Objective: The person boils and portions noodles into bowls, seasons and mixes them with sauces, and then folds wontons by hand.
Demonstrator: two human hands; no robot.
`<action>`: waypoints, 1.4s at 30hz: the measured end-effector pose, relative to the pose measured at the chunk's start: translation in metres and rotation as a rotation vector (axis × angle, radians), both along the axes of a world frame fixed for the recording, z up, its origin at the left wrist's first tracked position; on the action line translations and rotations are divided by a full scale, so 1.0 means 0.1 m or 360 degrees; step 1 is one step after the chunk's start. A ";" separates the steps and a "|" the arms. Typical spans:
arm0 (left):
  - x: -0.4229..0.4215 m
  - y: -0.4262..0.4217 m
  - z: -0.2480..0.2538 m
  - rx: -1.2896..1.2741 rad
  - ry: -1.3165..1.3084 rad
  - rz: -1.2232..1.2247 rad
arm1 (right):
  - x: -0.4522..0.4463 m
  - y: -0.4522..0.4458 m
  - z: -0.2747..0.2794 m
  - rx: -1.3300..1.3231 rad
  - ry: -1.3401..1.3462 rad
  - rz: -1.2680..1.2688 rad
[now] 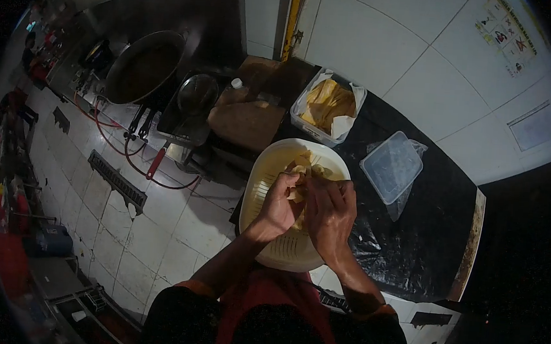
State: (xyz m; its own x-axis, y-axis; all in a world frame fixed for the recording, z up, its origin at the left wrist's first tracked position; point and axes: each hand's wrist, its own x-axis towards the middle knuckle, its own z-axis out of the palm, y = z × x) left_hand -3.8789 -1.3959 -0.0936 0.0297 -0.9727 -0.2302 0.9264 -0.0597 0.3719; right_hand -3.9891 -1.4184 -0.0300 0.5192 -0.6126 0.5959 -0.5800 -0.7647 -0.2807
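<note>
A cream slotted plastic basket [251,224] sits in front of my body, with pale yellow, crinkled food pieces [317,170] inside. My left hand [279,207] is over the basket, its fingers closed around a pale yellow food piece [296,194]. Close beside it, my right hand [330,211] has its fingers bent in at the same piece. The back of the right hand hides its fingertips, so its exact grip does not show. Beyond the basket stands a clear plastic tub [313,134] lined with white paper, holding flat golden-yellow pieces [331,105].
A clear plastic lid [393,167] lies on a plastic bag on the black-covered table [423,246] to the right. Leftward are a large wok [145,67], a strainer [198,95] over a metal pan, a red-handled tool [156,163] and a brown board [247,122].
</note>
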 end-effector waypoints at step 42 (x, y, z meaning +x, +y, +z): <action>0.31 0.11 0.24 -0.0172 -0.0644 -0.0762 | -0.01 -0.39 0.14 0.1736 -0.0529 0.0608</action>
